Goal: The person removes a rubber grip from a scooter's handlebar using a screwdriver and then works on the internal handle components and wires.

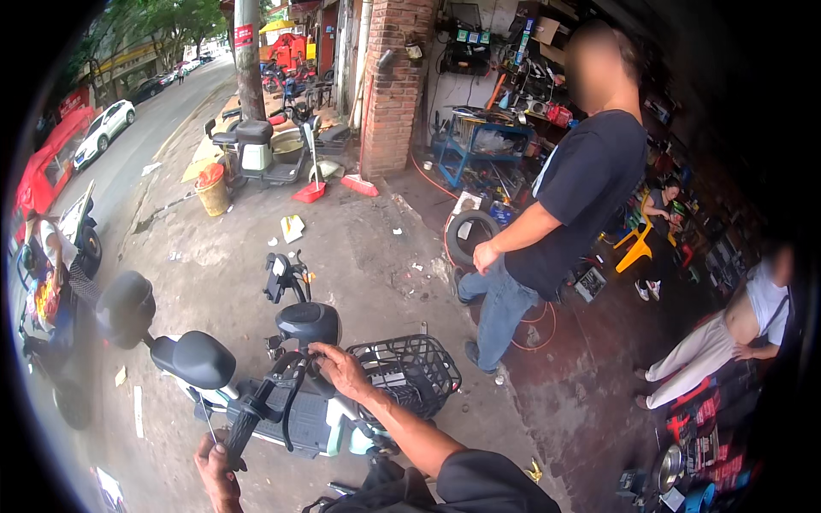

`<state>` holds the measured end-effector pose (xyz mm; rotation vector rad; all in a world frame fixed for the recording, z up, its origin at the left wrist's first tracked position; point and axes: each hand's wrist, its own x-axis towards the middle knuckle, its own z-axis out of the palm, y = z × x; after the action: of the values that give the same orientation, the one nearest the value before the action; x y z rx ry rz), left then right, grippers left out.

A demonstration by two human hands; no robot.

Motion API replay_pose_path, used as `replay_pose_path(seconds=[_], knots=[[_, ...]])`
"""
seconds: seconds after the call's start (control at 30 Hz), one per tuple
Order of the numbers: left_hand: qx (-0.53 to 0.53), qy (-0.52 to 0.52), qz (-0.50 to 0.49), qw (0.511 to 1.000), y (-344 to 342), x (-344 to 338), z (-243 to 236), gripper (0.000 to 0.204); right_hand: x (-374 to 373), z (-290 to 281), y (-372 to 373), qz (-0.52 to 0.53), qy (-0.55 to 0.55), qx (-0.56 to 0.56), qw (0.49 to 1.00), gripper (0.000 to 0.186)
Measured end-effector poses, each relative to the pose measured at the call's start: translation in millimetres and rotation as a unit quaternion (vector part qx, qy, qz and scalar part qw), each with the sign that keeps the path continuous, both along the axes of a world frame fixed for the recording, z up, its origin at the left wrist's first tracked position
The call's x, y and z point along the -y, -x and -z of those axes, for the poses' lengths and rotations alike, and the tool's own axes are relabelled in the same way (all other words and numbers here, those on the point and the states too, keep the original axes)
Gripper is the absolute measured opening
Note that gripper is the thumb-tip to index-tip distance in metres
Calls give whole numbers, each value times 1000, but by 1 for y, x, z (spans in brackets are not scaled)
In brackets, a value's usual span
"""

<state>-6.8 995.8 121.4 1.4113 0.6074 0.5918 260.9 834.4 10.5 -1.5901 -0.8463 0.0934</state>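
An electric scooter stands in front of me, with its black handlebar grip (244, 427), brake lever (295, 402) and flat footboard (295, 421) in view. My left hand (218, 470) is closed low down beside the end of the grip, on a thin metal rod (208, 417) that points upward; its lower end is hidden in the fingers. My right hand (342, 373) reaches across to the middle of the handlebar, its fingers bent on the black parts there. Just beyond that hand is a rounded black part (308, 323). A black wire basket (409, 376) lies to its right.
A person in a dark shirt (590, 171) stands at right, near a tyre (470, 237). Another person (735, 329) stands farther right, and one sits deeper in the workshop. A parked scooter (265, 150), a bin (212, 192) and a red dustpan (310, 192) are ahead. Rounded dark seat-like parts (197, 359) rise at left.
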Motion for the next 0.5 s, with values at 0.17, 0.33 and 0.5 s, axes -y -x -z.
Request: replay_pose_path(seconds=[0.17,0.33,0.5], knots=[[-7,1,-13,1000,4,0,-4,60,-14,-14,-12,-48,-55,-259,963,22],[-19,8,4,1000,-1,-4,2,54,-22,7,-26,-23,-99,-314,944,12],[-37,6,-20,999,-1,1,-7,59,-17,1,-22,1,11,-174,985,15]])
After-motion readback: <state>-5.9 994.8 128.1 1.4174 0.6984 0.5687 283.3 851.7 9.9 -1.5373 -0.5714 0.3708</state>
